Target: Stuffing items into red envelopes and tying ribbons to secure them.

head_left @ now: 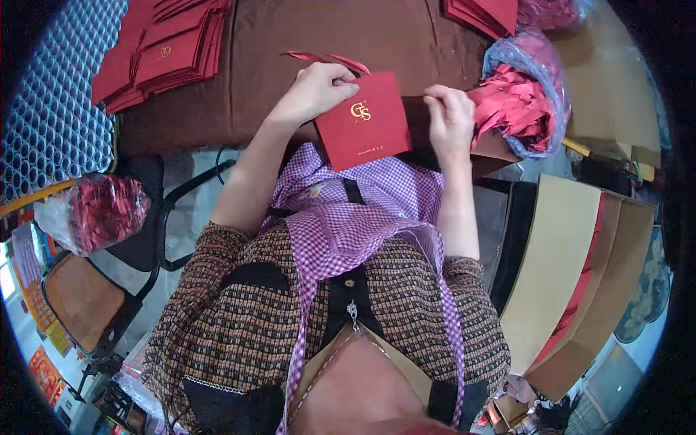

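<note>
A flat, square red paper packet (373,132) with gold print is held tilted over my lap, at the table's near edge. My left hand (322,90) pinches it at its upper left corner, between thumb and fingers. From behind that hand a red ribbon (349,63) sticks out above the packet's top edge. My right hand (451,119) is apart from the packet, to its right, with fingers curled and closed. Whether anything small is in those fingers I cannot make out. Just right of it, loose red ribbon pieces (513,101) spill from an opened clear plastic bag (557,94).
Stacks of similar red packets (177,54) lie at the far left of the brown-covered table (326,29), another stack (482,14) at the far right. A wrapped red bundle (109,210) sits at left. Chairs (87,297) and a long cardboard box (547,254) flank me.
</note>
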Motion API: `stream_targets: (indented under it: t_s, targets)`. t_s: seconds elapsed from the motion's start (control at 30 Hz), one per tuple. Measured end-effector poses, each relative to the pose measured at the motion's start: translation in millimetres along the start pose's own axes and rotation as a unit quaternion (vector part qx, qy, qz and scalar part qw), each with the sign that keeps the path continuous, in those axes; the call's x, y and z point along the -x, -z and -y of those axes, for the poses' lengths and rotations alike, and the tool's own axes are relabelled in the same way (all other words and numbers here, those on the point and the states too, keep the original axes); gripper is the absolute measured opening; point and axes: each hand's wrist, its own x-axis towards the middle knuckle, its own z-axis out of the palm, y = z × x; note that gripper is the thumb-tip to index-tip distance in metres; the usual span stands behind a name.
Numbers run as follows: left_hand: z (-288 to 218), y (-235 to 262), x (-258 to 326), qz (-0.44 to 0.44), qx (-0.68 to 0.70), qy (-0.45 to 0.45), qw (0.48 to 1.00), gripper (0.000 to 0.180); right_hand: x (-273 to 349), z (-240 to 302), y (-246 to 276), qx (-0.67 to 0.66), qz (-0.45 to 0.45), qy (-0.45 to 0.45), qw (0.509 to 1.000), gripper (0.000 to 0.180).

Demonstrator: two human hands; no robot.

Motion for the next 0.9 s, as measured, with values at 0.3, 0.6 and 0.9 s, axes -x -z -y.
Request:
stream_targets:
  t_s: [0.3,0.6,0.9]
  targets:
    - [-12.3,-2.9,1.4,0.001,-0.093,-0.008,0.996,0.029,8.9,25.8,-46.2,-0.080,0.047,-0.077,0.993,0.015]
    - [-5.5,-4.4,-2.7,0.003,-0.121,-0.070,0.990,0.026,5.8,25.4,-55.4,-0.052,0.032,-0.065,0.996,0.008]
    - [-7.4,-10.0,0.2,0.018,-0.040,-0.053,0.998,0.024,1.1,29.6,-54.5,-0.048,0.051,-0.087,0.994,0.009]
